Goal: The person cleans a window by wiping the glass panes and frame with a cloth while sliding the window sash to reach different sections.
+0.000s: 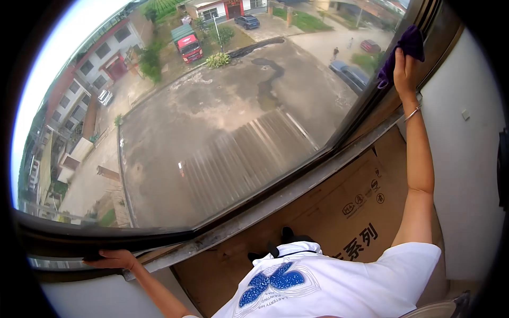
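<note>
A dark purple cloth (411, 45) is pressed against the dark window frame (366, 108) at the upper right. My right hand (405, 74) holds it there, arm stretched out, with a thin bracelet on the wrist. At the lower left my left hand (111, 259) rests on the dark lower part of the frame, its fingers stretched out and nothing seen in it. Between the two hands spans the large window pane (228, 132), with the outdoors visible through it.
Below the window runs a narrow sill (254, 206). Printed brown cardboard (323, 212) covers the floor by my feet. A white wall (461, 159) stands at the right. Outside, far below, are a paved roof or yard, buildings, a red truck, cars and a person.
</note>
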Available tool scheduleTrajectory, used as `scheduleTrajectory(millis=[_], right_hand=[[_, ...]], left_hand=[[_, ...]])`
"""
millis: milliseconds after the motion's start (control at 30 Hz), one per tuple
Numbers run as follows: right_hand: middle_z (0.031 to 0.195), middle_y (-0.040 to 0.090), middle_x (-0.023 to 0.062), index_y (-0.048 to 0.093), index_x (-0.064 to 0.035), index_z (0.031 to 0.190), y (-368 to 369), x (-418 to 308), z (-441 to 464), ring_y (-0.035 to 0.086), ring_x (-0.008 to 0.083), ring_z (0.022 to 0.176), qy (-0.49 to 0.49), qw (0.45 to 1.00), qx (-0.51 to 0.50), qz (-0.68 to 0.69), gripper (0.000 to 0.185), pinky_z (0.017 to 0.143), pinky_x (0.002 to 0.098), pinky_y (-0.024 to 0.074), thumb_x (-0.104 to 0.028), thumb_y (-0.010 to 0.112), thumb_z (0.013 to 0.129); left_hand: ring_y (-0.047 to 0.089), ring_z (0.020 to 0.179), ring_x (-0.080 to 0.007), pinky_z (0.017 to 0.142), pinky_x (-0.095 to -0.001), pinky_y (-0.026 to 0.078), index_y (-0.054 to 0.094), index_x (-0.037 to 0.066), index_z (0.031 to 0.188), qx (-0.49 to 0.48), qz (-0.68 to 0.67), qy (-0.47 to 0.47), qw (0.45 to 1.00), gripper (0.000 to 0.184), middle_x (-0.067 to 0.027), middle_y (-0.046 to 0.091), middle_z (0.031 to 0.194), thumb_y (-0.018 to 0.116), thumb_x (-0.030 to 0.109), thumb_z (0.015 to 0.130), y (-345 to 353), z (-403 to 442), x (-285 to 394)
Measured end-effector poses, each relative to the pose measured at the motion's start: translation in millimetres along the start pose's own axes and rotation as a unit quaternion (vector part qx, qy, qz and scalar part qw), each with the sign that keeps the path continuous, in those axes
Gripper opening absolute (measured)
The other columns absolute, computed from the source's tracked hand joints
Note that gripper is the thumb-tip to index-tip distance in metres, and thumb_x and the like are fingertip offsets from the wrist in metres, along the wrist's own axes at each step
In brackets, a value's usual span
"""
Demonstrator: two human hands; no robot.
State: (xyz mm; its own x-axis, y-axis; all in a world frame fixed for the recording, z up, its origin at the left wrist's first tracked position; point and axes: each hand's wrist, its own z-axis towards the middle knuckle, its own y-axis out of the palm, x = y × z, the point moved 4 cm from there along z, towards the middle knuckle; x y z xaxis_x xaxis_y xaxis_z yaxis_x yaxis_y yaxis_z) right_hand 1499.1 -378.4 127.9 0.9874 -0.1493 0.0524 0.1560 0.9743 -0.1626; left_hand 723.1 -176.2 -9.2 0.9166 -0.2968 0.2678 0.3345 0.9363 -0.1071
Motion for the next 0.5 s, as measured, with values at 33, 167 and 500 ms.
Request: scheduleTrajectory(millis=[33,167,500], right_hand=[[0.111,0.062,0.0180,0.057,0.0047,0.111,1.2,10.7,22.3,0.055,0.0336,0.103,0.012,0.999,0.018,0.029,0.029,0.093,0.0390,0.0401,-0.019,0.051,0.095],[0.113,0.061,0.0210,0.059,0.0071,0.111,2.4,66.9,97.1,0.058,0.0331,0.103,0.195,0.979,0.043,-0.031,0.033,0.094,0.0381,0.0409,-0.020,0.049,0.096],[0.109,0.058,0.0207,0.056,0.0061,0.107,-1.9,54.2,177.7,0.055,0.0329,0.101,0.102,0.987,0.123,-0.016,0.030,0.093,0.0400,0.0396,-0.021,0.047,0.097]], left_hand=[[0.038,0.125,-0.0454,0.105,-0.0478,0.032,0.017,-0.015,0.141,-0.002,0.006,-0.003,1.000,0.066,-0.0355,0.029,0.139,0.034,0.034,0.101,0.1,1.3,2.1],[0.039,0.123,-0.0459,0.104,-0.0480,0.033,0.017,-0.018,0.139,0.002,0.012,0.011,1.000,0.072,-0.0369,0.030,0.136,0.033,0.041,0.101,0.4,3.3,2.5],[0.048,0.115,-0.0446,0.099,-0.0464,0.041,0.023,-0.016,0.137,0.002,0.079,0.036,0.996,0.060,-0.0357,0.040,0.129,0.034,0.030,0.100,-3.0,6.3,18.6]])
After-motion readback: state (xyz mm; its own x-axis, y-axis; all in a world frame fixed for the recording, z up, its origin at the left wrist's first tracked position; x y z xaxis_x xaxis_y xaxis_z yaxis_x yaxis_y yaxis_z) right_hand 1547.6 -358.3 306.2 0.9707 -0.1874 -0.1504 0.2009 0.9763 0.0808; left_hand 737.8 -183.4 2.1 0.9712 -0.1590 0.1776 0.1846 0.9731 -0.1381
